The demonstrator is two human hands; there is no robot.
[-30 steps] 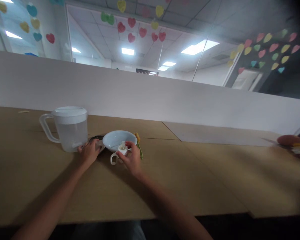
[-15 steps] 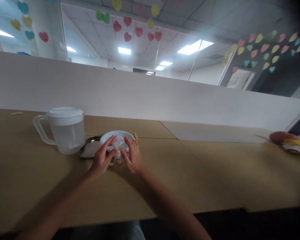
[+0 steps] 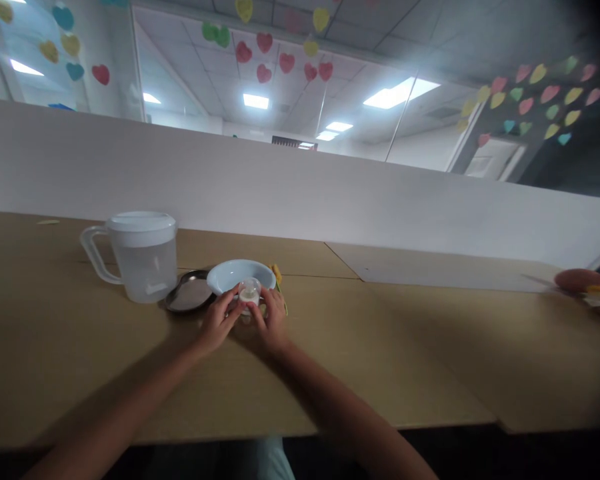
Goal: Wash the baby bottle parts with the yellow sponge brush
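Between my two hands is a small clear container (image 3: 250,291) with a rounded top and something whitish low inside; its exact kind is hard to make out. My left hand (image 3: 219,324) grips its left side with thumb and fingers. From the right, my right hand (image 3: 273,321) closes on it too, the thumbs nearly meeting at the front. Just behind stands a pale blue bowl (image 3: 230,272). Small pale bits under the hands are mostly hidden.
A lidded clear pitcher (image 3: 147,267) and a shiny metal plate (image 3: 190,293) sit to the left. Something yellow (image 3: 277,273) lies beside the bowl. At the far right are a reddish-brown rounded object (image 3: 575,280) and something yellow. A white wall (image 3: 300,193) borders the table's back.
Both hands have lowered the clear container slightly, from in front of the bowl's middle to its near edge. More of the bowl shows. The whole view has shifted a little.
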